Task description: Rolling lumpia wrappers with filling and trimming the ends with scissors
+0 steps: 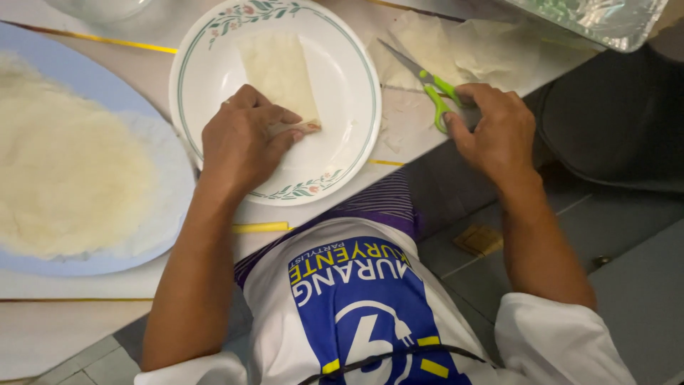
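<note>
Pale, thin wrapper sheet (279, 71) lies on the white floral-rimmed plate (349, 107), its long axis running away from us, from the plate's far rim down to the near end, which is rolled up. We note the left hand (239, 142) resting on that rolled end (299, 128), fingers curled over it and pressing it to the plate; the roll lies crosswise under the fingertips, its tip showing just past them on the right. The right hand (495, 132) sits off the plate, well apart from the wrapper, fingers loosely closed on the green-handled scissors (427, 82) lying on the table (399, 121), blades shut and pointing away. The left hand is plainly the nearer to the wrapper. A blue platter (92, 78) of stacked wrappers (64, 178) stands at left; a foil tray (605, 21) at the far right.
</note>
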